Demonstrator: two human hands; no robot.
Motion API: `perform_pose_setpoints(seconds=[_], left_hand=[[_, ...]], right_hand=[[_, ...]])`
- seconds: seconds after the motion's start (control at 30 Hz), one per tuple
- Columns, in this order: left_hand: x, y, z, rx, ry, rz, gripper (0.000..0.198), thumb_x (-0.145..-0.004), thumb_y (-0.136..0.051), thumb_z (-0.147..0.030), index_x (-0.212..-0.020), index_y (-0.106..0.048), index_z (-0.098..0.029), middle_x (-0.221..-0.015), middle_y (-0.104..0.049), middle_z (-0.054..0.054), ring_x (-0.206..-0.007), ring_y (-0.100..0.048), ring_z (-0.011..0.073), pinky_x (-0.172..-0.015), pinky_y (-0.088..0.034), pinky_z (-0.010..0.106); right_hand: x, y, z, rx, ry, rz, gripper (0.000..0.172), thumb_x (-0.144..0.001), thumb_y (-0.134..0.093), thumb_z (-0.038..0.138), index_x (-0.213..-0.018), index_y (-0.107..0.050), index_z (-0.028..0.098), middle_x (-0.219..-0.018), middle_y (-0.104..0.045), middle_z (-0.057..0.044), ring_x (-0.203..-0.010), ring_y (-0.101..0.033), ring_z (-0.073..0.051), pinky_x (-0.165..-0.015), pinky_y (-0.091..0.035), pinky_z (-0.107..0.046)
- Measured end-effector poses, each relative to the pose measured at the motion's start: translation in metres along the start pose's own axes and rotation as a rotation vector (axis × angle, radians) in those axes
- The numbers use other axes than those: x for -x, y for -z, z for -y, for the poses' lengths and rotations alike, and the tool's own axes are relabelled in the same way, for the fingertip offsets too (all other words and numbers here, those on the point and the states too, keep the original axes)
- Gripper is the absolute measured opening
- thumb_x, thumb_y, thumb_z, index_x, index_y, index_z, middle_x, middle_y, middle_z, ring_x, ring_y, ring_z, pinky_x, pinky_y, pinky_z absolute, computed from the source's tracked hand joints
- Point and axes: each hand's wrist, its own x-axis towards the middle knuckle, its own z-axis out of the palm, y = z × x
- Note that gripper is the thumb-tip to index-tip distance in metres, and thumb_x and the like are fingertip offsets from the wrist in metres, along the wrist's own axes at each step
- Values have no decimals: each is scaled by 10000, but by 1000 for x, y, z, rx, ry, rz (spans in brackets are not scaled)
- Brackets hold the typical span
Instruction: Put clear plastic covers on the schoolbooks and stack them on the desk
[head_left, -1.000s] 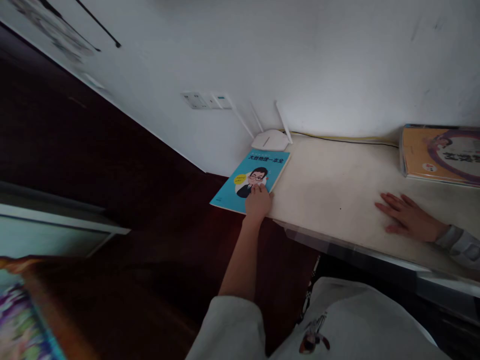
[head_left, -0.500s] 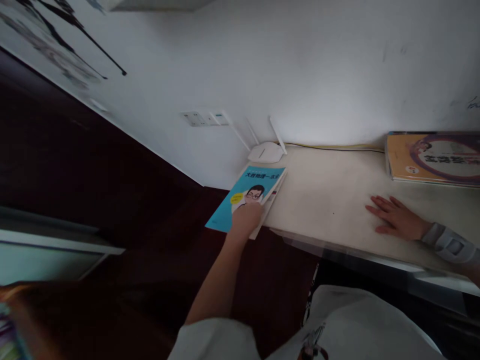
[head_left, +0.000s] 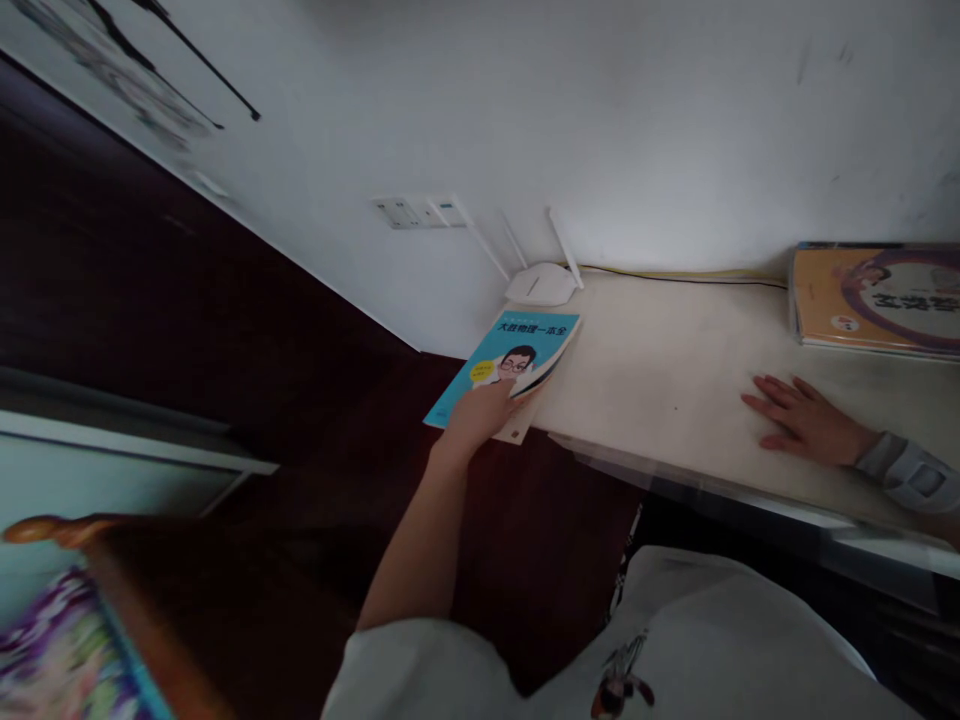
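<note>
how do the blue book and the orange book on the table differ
The blue book is partly open at the left hand; the orange book looks shut, with no hand on it. The blue book juts past the table's edge; the orange book lies near the wall. Both covers carry printing and a drawn figure.

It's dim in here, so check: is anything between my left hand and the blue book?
Nothing visible. Your left hand touches the blue book directly, at its near side. The white router stands beyond the book's far edge, not between them.
</note>
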Motion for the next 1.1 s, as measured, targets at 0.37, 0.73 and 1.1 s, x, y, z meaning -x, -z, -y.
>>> perform_pose_setpoints(seconds=[0.37,0.73,1.1], left_hand=[[-1,57,25,39,157,-219,392,-932,-387,-283,-1224,-615,-156,-1141,-698,101,-1034,-639,244,-849,-467,286],[128,115,-66,394,-95,-728,390,-844,-461,-485,-1064,-711,-283,-789,-716,-50,-728,-659,172,-674,-492,271],[122,90,-194,890,-718,-234,354,-896,-500,-389,-1114,-706,-202,-805,-707,-4,-722,-636,151,-678,-480,242]], right_hand=[[-1,-1,2,15,-23,-5,695,-894,-389,648,-1470,-376,259,-1558,-285,-163,-1417,-310,-345,-1093,-267,-627],[-71,77,88,-1339,-136,-56,831,-871,-207,761,-1517,-162,239,-1422,-474,-194,-1217,-566,-280,-957,-488,-541],[-32,110,103,-1770,-341,-454,649,-826,-555,629,-1362,-360,320,-1276,-586,-57,-1110,-603,-250,-920,-530,-512]])
